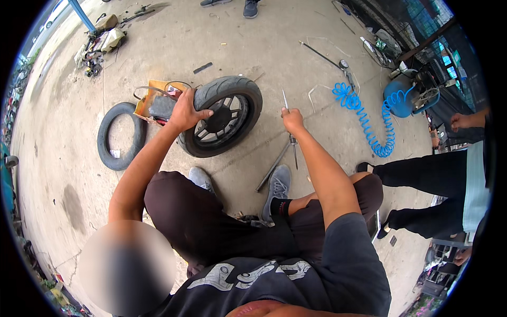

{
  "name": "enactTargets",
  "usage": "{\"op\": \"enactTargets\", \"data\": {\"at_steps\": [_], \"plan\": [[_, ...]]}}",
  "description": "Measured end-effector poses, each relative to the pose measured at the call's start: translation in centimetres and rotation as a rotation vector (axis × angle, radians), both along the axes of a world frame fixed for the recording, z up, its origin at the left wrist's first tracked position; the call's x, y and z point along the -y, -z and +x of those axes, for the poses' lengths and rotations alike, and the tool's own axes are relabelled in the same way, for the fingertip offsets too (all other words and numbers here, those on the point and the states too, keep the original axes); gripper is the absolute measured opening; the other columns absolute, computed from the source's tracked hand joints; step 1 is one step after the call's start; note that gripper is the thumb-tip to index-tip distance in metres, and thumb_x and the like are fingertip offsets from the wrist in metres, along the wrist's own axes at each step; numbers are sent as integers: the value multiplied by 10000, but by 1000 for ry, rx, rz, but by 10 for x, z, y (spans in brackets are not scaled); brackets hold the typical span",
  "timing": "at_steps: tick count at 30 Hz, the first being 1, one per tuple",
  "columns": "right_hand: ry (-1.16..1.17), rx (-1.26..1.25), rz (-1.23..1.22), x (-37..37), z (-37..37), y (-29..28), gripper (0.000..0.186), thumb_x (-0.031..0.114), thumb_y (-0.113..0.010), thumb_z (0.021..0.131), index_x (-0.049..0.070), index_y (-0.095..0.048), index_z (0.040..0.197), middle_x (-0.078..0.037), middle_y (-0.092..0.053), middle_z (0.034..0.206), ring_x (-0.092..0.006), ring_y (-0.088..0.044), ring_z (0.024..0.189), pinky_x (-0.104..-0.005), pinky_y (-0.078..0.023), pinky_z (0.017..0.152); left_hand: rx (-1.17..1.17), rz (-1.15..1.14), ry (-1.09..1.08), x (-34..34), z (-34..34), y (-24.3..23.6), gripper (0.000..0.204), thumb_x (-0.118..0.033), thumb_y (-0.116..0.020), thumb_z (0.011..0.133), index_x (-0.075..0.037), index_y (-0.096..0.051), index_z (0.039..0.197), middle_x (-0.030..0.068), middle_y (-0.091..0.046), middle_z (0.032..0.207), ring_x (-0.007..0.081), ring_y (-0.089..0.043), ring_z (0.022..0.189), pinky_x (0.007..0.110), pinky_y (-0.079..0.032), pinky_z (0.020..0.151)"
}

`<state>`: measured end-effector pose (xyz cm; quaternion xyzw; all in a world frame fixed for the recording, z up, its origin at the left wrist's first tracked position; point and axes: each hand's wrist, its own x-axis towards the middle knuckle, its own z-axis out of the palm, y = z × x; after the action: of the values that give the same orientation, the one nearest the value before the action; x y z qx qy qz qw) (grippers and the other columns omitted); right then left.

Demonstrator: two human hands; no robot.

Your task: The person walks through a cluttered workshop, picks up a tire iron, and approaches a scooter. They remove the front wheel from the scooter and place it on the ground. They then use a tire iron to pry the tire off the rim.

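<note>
My left hand (186, 112) grips the left side of a wheel with a black tyre (248, 94) and dark spoked rim. The thumb reaches over the rim towards the hub, while the other fingers are partly hidden at the tyre's edge. The wheel stands tilted on the concrete in front of my feet. Right of it, my right hand (292, 120) is closed round a slim pointed metal tool (285, 98), its tip aimed away from me. Below that hand, a thin metal rod with a collar (294, 150) and a dark metal bar (272, 166) show near my right shoe.
A grey inner tube (121, 161) lies left of a yellow box (141, 108) of tools. A coiled blue air hose (391, 138) runs to a blue compressor tank (400, 100). A person in black trousers (422, 174) stands at right; another person's shoes (250, 9) are ahead.
</note>
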<state>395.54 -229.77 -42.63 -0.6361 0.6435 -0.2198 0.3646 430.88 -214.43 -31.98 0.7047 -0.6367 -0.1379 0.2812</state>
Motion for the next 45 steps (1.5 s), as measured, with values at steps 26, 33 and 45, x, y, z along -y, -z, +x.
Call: {"op": "enactTargets", "data": {"at_steps": [26, 33, 45], "plan": [[-542, 442, 232, -18, 67, -16, 750, -55, -832, 621, -28, -564, 1321, -128, -670, 1244, -232, -625, 1122, -346, -459, 1015, -196, -29, -29, -99, 11, 5, 884, -251, -919, 600, -9, -474, 1325, 207, -560, 1223, 381, -530, 1204, 420, -411, 1036], [-530, 370, 165, -20, 74, -36, 479, -29, -848, 618, 8, -722, 1079, -74, -754, 988, -180, -678, 922, -319, -507, 889, -363, 8, -94, -107, 13, 7, 910, -286, -942, 617, 3, -470, 1339, 197, -596, 1226, 317, -573, 1189, 400, -441, 1013], [-707, -217, -355, -7, 75, -252, 485, 249, -892, 566, 51, -748, 984, -197, -717, 837, -369, -690, 828, -423, -529, 758, -850, -53, 4, -87, -18, 37, 941, -155, -903, 710, 21, -349, 1450, 150, -500, 1400, 241, -441, 1325, 378, -331, 1127]]}}
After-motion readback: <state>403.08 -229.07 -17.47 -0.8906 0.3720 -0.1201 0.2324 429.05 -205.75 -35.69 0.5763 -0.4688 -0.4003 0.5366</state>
